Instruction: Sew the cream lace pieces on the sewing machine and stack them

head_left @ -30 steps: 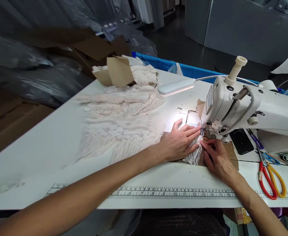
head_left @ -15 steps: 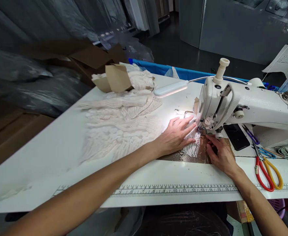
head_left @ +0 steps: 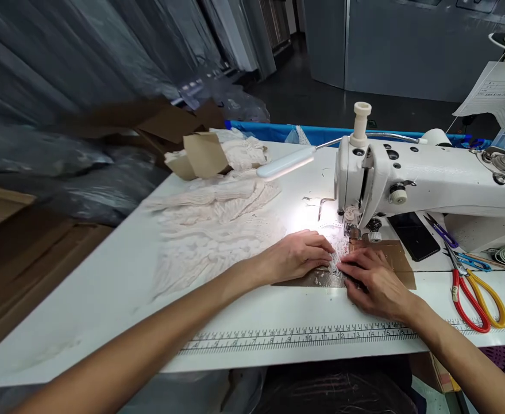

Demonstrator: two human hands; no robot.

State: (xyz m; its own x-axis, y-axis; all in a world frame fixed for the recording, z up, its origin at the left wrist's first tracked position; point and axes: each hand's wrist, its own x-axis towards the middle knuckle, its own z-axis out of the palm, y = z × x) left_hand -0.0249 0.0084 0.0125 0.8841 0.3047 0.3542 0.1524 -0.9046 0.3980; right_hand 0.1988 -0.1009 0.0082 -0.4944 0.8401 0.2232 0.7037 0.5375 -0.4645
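A piece of white lace (head_left: pixel 337 244) lies under the needle area of a white sewing machine (head_left: pixel 424 184), lit by a lamp. My left hand (head_left: pixel 301 256) is on its left side, fingers curled together and closed on the lace edge. From the right, my right hand (head_left: pixel 377 283) pinches the lace's near part between fingertips, the thumb partly hidden. Both hands rest over a brown plate (head_left: pixel 401 264) on the machine bed, just in front of the presser foot (head_left: pixel 350 229).
Crumpled white lace garments (head_left: pixel 218 230) are heaped on the left of the table. Right of the machine bed lie a black phone (head_left: pixel 412 236) and scissors with red and yellow handles (head_left: pixel 471 293). A printed ruler (head_left: pixel 304 339) runs along the front edge. Cardboard boxes (head_left: pixel 32 264) stand at left.
My left hand has drawn back toward me, its spread fingers now curled in. My right hand has shifted left onto the lace. The head view has also shifted slightly.
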